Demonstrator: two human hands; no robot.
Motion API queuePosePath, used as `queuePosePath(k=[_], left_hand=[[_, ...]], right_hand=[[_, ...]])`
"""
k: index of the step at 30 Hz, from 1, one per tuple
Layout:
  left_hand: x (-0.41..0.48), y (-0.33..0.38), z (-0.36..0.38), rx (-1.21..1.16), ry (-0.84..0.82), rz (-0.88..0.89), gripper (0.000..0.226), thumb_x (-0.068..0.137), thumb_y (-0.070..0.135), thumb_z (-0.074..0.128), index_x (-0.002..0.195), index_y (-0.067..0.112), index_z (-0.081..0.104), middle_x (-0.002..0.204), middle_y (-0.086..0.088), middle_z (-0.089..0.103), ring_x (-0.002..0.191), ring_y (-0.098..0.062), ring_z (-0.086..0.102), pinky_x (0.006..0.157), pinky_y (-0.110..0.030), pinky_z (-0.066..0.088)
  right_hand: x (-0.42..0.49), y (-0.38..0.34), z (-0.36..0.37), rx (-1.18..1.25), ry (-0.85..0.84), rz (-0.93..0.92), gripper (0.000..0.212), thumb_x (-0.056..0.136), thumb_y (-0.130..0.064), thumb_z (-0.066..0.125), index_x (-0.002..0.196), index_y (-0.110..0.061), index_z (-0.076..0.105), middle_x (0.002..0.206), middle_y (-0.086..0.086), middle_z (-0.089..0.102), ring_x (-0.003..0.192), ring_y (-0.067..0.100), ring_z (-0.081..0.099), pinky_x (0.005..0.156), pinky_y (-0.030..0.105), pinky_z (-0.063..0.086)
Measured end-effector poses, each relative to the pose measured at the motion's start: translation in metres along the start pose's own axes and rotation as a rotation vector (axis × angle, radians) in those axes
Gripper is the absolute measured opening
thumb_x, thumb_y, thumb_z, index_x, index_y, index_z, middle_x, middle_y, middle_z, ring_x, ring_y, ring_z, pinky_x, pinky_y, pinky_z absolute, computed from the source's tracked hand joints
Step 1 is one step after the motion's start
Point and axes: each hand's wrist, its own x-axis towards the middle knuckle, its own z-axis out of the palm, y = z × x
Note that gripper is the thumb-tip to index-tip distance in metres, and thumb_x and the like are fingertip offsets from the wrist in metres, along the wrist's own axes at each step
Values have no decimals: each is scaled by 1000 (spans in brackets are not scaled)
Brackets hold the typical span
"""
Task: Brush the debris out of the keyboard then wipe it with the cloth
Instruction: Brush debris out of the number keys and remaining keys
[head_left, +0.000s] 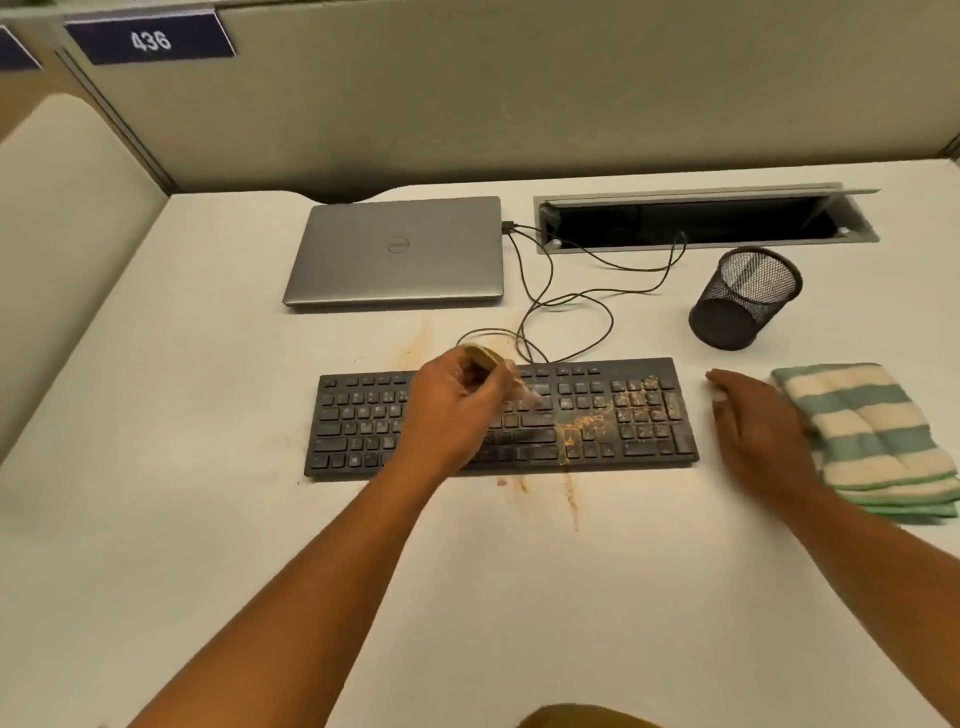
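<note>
The black keyboard (649, 447) lies across the middle of the desk (208, 519), its long edges parallel to the near desk edge. The left grip (457, 410), a bare hand, is clenched round a blurred brush (483, 358). The wooden handle end shows above the knuckles and the pale bristles point toward 3 o'clock, over the keys right of centre. Orange-brown debris (587, 421) is scattered over the arrow keys and number pad, thickest just past the bristles. Faint streaks of it (571, 499) cross the keyboard's front edge onto the desk at 6 o'clock. The right grip (753, 431) is released: fingers straight, palm down on the desk just off the keyboard's right edge. Its outer side meets the left edge of the folded green-and-cream striped cloth (862, 441) at 3 o'clock, though I cannot tell whether they touch. A closed grey laptop (400, 252) sits at 11 o'clock, well apart from the keyboard. Its cable (566, 301) loops between them, reaching the keyboard's back edge and an open cable hatch (701, 218) at 1 o'clock. A black mesh cup (743, 296) stands at 2 o'clock. Wide bare desk spreads at 9 o'clock out to the side partition (67, 208), and at 6 o'clock, where both forearms cross it.
</note>
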Motion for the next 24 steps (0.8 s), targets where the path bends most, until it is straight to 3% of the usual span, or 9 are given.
queuePosePath(k=[6,10,15,18,20,24], left_hand=[[40,4,9,82,1,-24,9,92,15,68,88,23,71,81,4,75,72,-13,74,72,-31,62],[43,-10,11,218,115,-9,10,91,19,70,89,29,70,78,6,74,64,-10,72,67,-32,61],[40,-26,17,174,12,-95,3,91,23,70,92,22,73,82,4,76,64,-15,72,61,-27,53],[44,-28,11,343,45,-15,3,91,29,69,90,30,72,78,8,74,63,-6,70,64,-24,55],[47,-24,8,294,99,20,3,91,26,70,91,26,73,81,9,74,61,-5,69,62,-19,55],[47,-21,2,381,-60,11,3,90,31,70,90,32,73,80,10,74,60,-5,69,68,-30,59]], right_hand=[[8,20,18,-54,64,-69,45,90,-21,39,119,0,65,125,19,65,117,37,59,107,47,41],[12,22,20,-88,104,-124,41,90,-20,40,116,0,65,122,18,66,114,36,59,104,46,42],[15,23,23,-147,136,-182,36,90,-17,43,113,0,64,121,19,67,111,37,60,101,48,43],[15,23,24,-168,134,-166,36,90,-18,42,115,-2,64,123,18,66,112,36,58,102,48,41],[14,22,25,-180,131,-157,37,90,-20,42,115,-2,63,123,17,66,112,36,57,102,48,40],[14,20,24,-192,120,-138,39,91,-23,43,117,-3,63,124,17,64,114,37,56,103,47,39]])
